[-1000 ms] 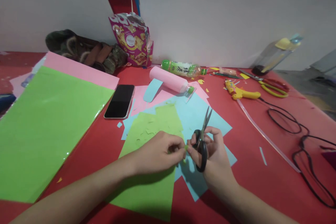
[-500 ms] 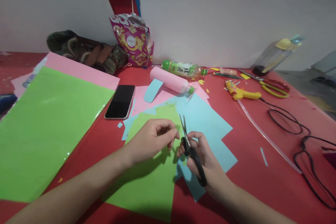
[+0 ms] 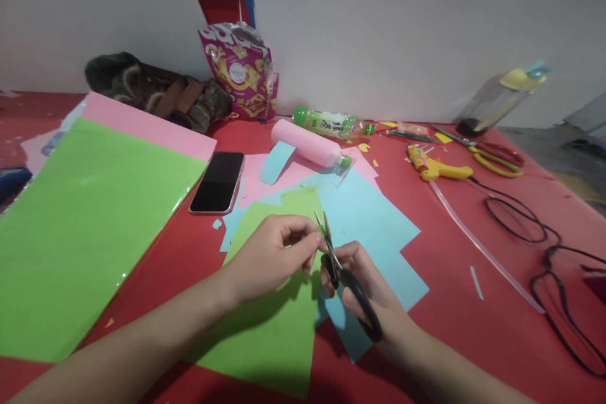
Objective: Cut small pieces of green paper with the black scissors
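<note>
Thumb and fingertips pinched together, my left hand (image 3: pixel 279 255) is over the green sheet (image 3: pixel 265 341); whatever sits in the pinch is too small to make out. My right hand (image 3: pixel 362 281) grips black-handled scissors (image 3: pixel 358 297), whose slightly parted blades point away from me, right at my left fingertips. Light blue sheets (image 3: pixel 379 221) lie beneath and beyond my right hand. Past my hands, a pink-wrapped bottle (image 3: pixel 307 144) with a green cap lies on its side, a light blue strip (image 3: pixel 277 163) against it.
A phone (image 3: pixel 218 182) and large green sheets (image 3: pixel 95 233) lie at left. Behind are a snack bag (image 3: pixel 241 72) and a green-labelled bottle (image 3: pixel 326 123). To the right are a yellow glue gun (image 3: pixel 435 166), its black cord (image 3: pixel 549 259), yellow-handled scissors (image 3: pixel 497 159) and a clear bottle (image 3: pixel 497 101).
My right hand has turned the scissors leftward, bringing the blades up to my left fingertips. My left hand has stayed almost where it was, still pinched.
</note>
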Demonstrator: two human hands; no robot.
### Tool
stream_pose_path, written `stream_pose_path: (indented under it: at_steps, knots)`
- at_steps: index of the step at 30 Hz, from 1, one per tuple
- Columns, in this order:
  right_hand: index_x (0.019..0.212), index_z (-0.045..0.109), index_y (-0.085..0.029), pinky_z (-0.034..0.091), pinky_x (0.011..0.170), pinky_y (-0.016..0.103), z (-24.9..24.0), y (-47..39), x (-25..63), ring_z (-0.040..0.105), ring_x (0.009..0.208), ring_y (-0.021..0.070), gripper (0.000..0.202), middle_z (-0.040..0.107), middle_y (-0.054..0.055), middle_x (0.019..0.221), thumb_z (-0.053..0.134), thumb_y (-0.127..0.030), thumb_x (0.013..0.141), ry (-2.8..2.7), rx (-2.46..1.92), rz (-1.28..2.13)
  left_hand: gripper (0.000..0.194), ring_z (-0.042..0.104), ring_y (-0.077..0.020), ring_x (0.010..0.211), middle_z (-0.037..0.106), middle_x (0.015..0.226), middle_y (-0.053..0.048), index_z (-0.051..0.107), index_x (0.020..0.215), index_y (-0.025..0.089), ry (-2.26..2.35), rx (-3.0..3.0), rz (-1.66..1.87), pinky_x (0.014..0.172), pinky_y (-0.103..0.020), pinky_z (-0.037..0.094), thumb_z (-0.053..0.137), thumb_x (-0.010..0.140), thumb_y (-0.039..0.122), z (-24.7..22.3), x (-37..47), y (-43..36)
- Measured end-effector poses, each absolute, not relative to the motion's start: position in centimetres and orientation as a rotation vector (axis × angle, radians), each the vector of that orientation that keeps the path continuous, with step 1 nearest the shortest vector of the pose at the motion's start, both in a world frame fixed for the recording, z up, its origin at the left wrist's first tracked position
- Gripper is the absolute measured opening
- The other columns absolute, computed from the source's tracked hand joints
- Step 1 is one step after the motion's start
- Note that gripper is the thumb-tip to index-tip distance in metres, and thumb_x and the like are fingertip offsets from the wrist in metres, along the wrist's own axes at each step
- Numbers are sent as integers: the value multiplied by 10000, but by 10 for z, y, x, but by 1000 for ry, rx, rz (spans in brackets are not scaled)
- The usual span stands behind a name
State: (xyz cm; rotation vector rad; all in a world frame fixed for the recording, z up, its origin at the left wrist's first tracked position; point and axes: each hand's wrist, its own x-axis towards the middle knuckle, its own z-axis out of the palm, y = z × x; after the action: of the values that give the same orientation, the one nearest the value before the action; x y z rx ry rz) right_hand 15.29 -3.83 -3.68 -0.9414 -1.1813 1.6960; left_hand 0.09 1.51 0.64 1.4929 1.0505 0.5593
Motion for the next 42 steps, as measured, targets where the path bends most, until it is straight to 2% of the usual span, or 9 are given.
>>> stream_pose_path:
  at_steps: [17,30,42]
  knots:
    - [848,378,-225,294,587,249,-39,-39,154,371,637,123,368,426,-14,737,554,-511,697,-1131,-877,1757,197,424,-69,474,439,467,56,506,603,147,1095,1439,593,490,-176,351,423,773,200,5,4,9]
    - [833,384,-225,288,550,241,-39,-40,153,359,609,115,353,418,-16,734,557,-502,699,-1114,-910,1742,281,427,-68,484,438,465,47,434,494,148,1096,1411,627,497,-171,357,425,771,188,5,6,8]
    - [840,395,-226,284,569,255,-41,-40,153,356,618,116,299,429,-15,728,541,-464,734,-1143,-894,1703,282,455,-76,483,441,464,47,439,492,154,1084,1341,635,534,-189,378,409,772,173,7,8,7]
